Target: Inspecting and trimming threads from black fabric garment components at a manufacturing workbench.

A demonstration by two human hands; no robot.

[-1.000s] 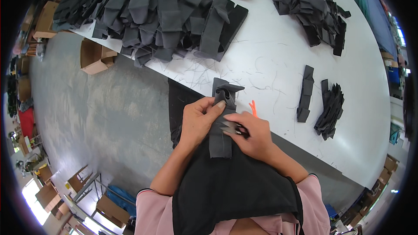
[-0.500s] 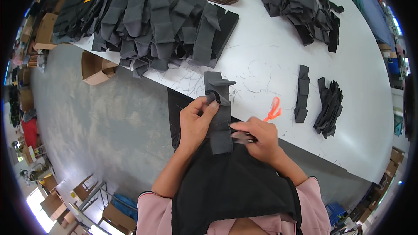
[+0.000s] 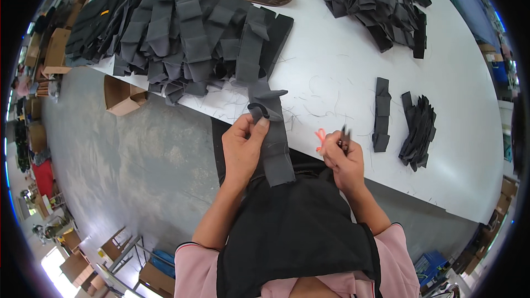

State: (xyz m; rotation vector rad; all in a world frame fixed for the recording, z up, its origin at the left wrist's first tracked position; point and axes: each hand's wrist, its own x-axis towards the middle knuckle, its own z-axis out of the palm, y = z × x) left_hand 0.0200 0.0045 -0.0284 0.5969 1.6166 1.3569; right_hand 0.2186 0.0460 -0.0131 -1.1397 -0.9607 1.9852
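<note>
Left hand (image 3: 242, 142) pinches a dark grey fabric strip (image 3: 276, 153); right hand (image 3: 346, 160) grips thread snips (image 3: 345, 140)

Both forearms reach up from the lower edge, elbows bent and spread either side of a black apron (image 3: 298, 229). The left hand's thumb and fingers close on the strip's left edge, beside a curled fold. The strip spans the near edge of the white counter (image 3: 331, 72), its lower end toward the apron. The right hand is apart from the strip, fingers curled around the snips, blades pointing away from the body; an orange loop (image 3: 320, 139) shows beside its fingers.
</note>
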